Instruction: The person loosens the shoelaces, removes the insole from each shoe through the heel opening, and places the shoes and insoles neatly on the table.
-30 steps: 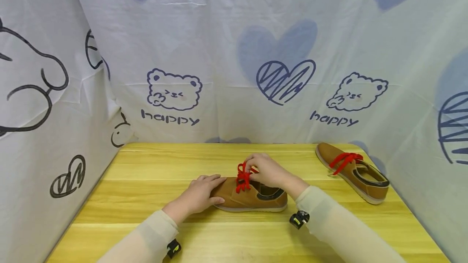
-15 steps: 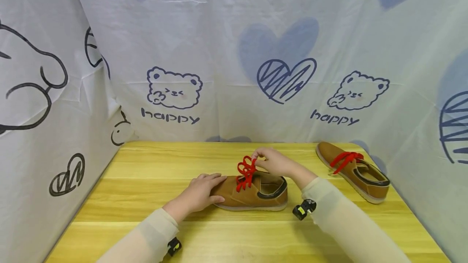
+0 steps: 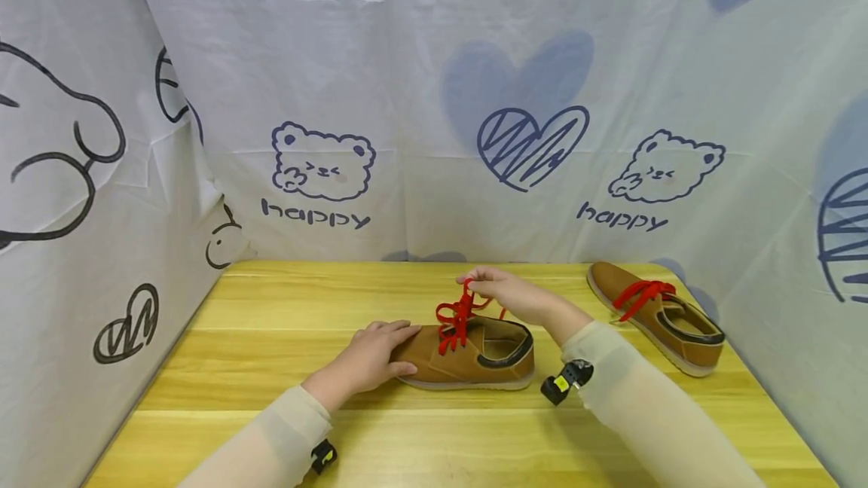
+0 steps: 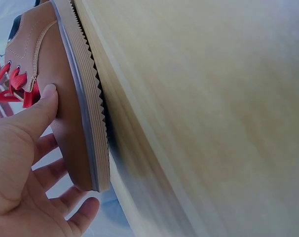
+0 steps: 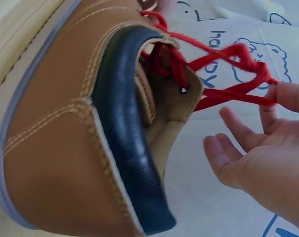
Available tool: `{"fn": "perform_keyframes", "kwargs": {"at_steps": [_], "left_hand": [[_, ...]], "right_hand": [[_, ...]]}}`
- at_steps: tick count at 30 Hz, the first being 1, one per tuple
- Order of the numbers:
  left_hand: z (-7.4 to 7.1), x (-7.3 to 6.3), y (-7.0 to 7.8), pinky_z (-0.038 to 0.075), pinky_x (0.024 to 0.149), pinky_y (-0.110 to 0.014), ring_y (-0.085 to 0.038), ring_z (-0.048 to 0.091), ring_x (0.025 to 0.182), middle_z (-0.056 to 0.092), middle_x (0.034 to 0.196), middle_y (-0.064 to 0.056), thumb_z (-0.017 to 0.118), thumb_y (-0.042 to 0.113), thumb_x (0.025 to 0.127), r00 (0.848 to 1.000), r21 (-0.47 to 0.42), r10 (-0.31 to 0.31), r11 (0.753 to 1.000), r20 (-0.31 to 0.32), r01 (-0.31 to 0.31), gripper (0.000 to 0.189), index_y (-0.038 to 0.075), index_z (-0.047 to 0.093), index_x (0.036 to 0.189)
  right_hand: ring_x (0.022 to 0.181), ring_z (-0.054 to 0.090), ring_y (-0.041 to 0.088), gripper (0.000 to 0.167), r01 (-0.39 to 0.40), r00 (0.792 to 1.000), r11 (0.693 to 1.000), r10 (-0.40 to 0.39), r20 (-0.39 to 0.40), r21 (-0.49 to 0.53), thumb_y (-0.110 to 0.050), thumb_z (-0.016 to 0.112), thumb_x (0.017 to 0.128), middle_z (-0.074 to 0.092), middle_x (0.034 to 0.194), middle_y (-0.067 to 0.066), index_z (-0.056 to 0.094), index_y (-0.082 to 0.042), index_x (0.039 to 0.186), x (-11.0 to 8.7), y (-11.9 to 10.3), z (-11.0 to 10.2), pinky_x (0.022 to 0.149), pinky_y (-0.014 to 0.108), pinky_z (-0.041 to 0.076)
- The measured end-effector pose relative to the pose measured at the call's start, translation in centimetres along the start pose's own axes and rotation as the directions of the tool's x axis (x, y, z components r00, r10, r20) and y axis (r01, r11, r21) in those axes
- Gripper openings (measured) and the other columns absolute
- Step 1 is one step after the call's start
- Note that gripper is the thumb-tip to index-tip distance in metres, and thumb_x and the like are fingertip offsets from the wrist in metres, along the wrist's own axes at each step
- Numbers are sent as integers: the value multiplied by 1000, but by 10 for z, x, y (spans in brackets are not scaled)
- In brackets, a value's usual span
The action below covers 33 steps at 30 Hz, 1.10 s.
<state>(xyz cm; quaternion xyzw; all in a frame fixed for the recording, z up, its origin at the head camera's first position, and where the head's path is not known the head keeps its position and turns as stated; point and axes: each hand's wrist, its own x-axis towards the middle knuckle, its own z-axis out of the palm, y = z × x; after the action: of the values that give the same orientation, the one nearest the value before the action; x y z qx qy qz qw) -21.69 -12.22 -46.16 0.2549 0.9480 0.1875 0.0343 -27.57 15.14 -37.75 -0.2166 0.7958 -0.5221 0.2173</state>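
Note:
A brown leather shoe (image 3: pixel 441 364) with a dark collar and red laces stands on the wooden table, toe to the left. Around its toe my left hand (image 3: pixel 369 360) grips, thumb on the near side and the other fingers across the far side. Thumb and fingertips of my right hand (image 3: pixel 515 296) pinch the red shoelace (image 3: pixel 461 309) above the shoe. In the right wrist view the lace (image 5: pixel 233 94) runs taut from the eyelets to those fingertips, while the remaining fingers stay spread. The left wrist view shows the toe (image 4: pixel 73 148) between left thumb and fingers.
A matching brown shoe (image 3: pixel 681 337) with tied red laces lies at the table's right back, angled toward the corner. White printed cloth (image 3: pixel 420 172) hangs behind and along both sides of the wooden table (image 3: pixel 434 443).
My right hand has risen from beside the laces, drawing the red shoelace up and stretching its loops above the shoe. My left hand keeps its hold on the toe.

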Motion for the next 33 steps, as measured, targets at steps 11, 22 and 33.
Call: {"fn": "perform_keyframes", "kwargs": {"at_steps": [11, 22, 33], "left_hand": [[-2, 2, 0, 39, 102, -61, -43, 46, 131, 49, 149, -14, 71, 43, 91, 1000, 4, 14, 1000, -3, -14, 69, 12, 51, 149], [-1, 3, 1, 38, 102, -61, -43, 45, 133, 48, 150, -14, 72, 42, 91, 1000, -5, 5, 1000, -1, -5, 68, 13, 50, 149], [1, 0, 0, 38, 102, -62, -44, 44, 133, 48, 150, -15, 71, 42, 91, 1000, -7, 6, 1000, -4, -6, 69, 12, 49, 149]], "right_hand": [[124, 46, 27, 22, 163, 957, 906, -49, -288, 390, -13, 41, 108, 66, 112, -7, 58, -11, 95, 9, -33, -32, 111, 46, 28], [110, 50, 18, 17, 99, 748, 906, 205, -631, 412, -19, 45, 107, 57, 116, 4, 53, -8, 98, 16, -3, -98, 99, 33, 38], [121, 45, 36, 29, -203, 745, 977, 194, -638, 59, -17, 45, 105, 45, 135, 24, 46, 3, 126, 12, 55, -71, 102, 49, 38]]}}
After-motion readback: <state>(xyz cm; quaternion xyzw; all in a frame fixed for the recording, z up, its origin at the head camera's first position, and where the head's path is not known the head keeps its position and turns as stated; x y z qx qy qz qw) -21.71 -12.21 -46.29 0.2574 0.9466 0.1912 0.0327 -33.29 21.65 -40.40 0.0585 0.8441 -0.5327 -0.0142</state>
